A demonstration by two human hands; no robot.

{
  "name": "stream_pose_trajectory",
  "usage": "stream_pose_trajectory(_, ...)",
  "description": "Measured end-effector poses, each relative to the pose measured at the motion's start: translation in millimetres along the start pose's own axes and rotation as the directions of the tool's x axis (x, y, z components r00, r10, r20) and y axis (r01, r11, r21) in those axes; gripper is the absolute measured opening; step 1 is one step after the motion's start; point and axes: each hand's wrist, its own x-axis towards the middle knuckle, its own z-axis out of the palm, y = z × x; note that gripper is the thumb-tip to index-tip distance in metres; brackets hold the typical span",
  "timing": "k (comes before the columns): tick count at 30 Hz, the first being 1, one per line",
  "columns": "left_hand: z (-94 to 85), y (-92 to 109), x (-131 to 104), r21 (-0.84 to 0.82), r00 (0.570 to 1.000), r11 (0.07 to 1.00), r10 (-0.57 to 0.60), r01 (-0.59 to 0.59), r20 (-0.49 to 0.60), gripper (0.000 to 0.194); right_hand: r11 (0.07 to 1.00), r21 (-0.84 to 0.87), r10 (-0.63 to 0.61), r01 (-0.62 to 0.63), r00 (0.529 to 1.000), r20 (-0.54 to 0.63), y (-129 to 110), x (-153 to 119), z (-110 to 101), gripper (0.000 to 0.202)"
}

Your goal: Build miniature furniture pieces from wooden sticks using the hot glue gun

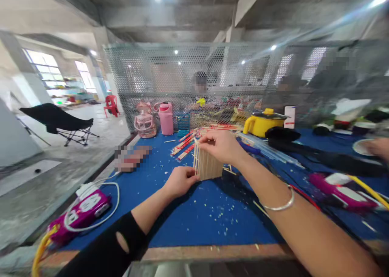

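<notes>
Right grip (222, 146) holds boxy stickwork (210, 165), inside hidden.

A blue desk (179, 232) dotted with pale scraps (226, 229) carries an upright structure of thin wooden sticks (210, 166). The left-hand grip (180, 181) touches its lower left corner; the right-hand grip (223, 146) pinches its upper left corner. Red-and-white packets (186, 150) lie just behind. Farther back stand a pink bottle (166, 122) and a yellow pot (263, 126), before a perforated screen (170, 72).
</notes>
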Motion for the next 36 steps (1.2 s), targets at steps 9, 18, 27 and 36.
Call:
stream_pose_trajectory(9, -2.7, 3.0, 0.2, 0.017, 1.0, 1.0, -0.01, 0.009, 0.006, 0.02, 0.998, 0.044, 0.047, -0.048, 0.999, 0.021, 0.1, -1.4, -1.3, 0.011)
stream_pose_trajectory(18, 2.7, 5.0, -2.4, 0.128, 0.991, 0.991, -0.016, 0.033, -0.135, 0.017, 0.998, 0.056, 0.038, -0.038, 0.999, 0.01, 2.9, -0.5, 0.0, 0.01)
stream_pose_trajectory(27, 5.4, 6.9, -2.9, 0.102, 0.991, 0.993, -0.049, 0.062, -0.128, 0.013, 1.0, 0.021, 0.022, -0.021, 0.999, -0.024, 4.8, -5.7, 3.0, 0.012)
stream_pose_trajectory(36, 2.4, 9.6, -2.9, 0.109, 0.998, 0.994, -0.023, 0.03, -0.062, 0.006, 1.0, 0.008, 0.013, -0.013, 0.999, -0.033, 3.2, -7.3, 2.2, 0.012)
